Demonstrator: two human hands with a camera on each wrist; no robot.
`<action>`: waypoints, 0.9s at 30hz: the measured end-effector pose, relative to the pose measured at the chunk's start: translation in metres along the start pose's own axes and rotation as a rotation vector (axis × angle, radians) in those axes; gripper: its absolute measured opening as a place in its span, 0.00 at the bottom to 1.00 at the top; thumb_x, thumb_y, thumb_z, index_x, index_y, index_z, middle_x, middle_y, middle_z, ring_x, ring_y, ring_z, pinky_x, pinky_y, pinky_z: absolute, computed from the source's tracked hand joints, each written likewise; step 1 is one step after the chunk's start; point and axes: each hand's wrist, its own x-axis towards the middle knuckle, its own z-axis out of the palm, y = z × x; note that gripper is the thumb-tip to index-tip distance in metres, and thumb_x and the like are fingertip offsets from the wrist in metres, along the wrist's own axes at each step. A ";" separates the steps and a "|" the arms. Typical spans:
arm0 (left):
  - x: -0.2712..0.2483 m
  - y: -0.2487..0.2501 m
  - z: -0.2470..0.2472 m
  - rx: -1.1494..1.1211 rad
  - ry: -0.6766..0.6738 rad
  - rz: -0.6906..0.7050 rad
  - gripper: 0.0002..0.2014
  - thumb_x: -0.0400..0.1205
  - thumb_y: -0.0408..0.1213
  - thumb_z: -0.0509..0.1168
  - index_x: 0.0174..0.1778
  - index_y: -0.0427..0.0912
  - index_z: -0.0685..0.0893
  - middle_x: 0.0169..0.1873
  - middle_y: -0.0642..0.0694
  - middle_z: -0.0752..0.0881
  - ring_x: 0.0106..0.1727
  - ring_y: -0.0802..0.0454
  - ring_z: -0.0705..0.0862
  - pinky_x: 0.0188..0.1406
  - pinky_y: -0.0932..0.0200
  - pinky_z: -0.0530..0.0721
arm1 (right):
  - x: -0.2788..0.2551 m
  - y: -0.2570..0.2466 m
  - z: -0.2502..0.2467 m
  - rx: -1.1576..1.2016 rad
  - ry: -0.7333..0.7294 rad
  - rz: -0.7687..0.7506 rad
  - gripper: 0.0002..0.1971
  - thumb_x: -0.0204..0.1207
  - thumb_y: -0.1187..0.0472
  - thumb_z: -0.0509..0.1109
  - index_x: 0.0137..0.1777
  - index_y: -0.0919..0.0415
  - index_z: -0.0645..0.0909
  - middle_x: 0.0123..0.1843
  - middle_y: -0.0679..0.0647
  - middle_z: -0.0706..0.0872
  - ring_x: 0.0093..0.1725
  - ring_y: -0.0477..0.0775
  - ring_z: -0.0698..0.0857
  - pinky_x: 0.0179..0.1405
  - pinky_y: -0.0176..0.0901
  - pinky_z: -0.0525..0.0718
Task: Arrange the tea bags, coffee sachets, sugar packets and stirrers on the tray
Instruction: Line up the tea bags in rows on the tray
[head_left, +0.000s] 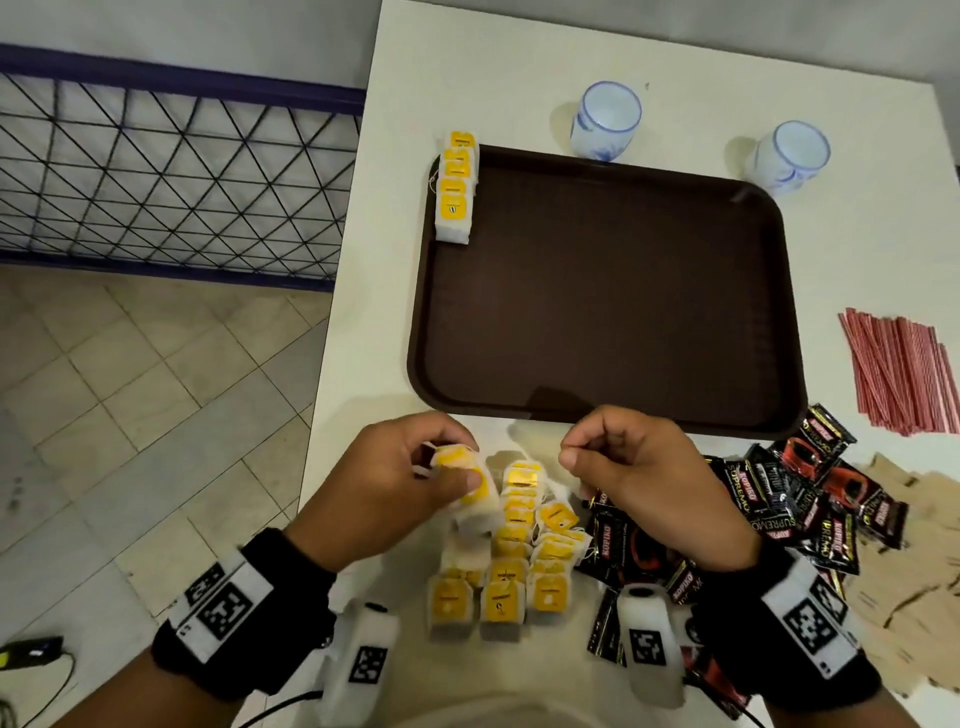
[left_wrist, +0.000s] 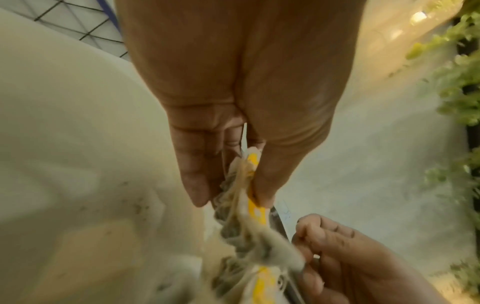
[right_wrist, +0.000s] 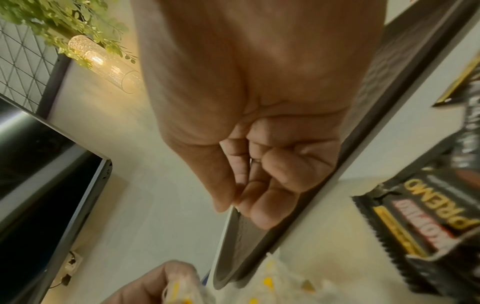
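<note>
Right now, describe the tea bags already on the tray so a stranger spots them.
Find the brown tray on the white table. In its far left corner lies a short overlapping row of yellow-tagged tea bags, unlike the loose pile off the tray.

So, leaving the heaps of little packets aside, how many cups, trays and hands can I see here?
Cups: 2, the left cup and the right cup
Tray: 1
Hands: 2, the left hand holding tea bags, and the right hand
Total: 5
</note>
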 end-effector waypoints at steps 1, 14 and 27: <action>0.003 0.004 -0.004 -0.059 0.012 0.001 0.09 0.75 0.32 0.79 0.45 0.51 0.90 0.43 0.49 0.91 0.43 0.50 0.90 0.45 0.51 0.91 | 0.003 -0.002 0.002 0.018 -0.011 -0.018 0.03 0.77 0.66 0.77 0.44 0.59 0.86 0.37 0.60 0.89 0.32 0.59 0.88 0.35 0.41 0.85; 0.052 0.037 -0.013 -0.359 0.108 0.004 0.09 0.79 0.27 0.74 0.54 0.38 0.89 0.46 0.36 0.91 0.41 0.50 0.90 0.35 0.57 0.89 | 0.041 -0.037 0.026 0.250 -0.116 -0.118 0.11 0.76 0.61 0.79 0.56 0.56 0.85 0.51 0.60 0.86 0.43 0.64 0.90 0.32 0.50 0.86; 0.079 0.033 -0.021 -0.569 -0.023 -0.088 0.18 0.81 0.24 0.69 0.67 0.42 0.84 0.57 0.41 0.91 0.56 0.47 0.91 0.54 0.51 0.91 | 0.083 -0.047 0.032 0.262 0.122 -0.002 0.11 0.75 0.69 0.78 0.54 0.60 0.83 0.46 0.59 0.87 0.41 0.60 0.92 0.35 0.52 0.92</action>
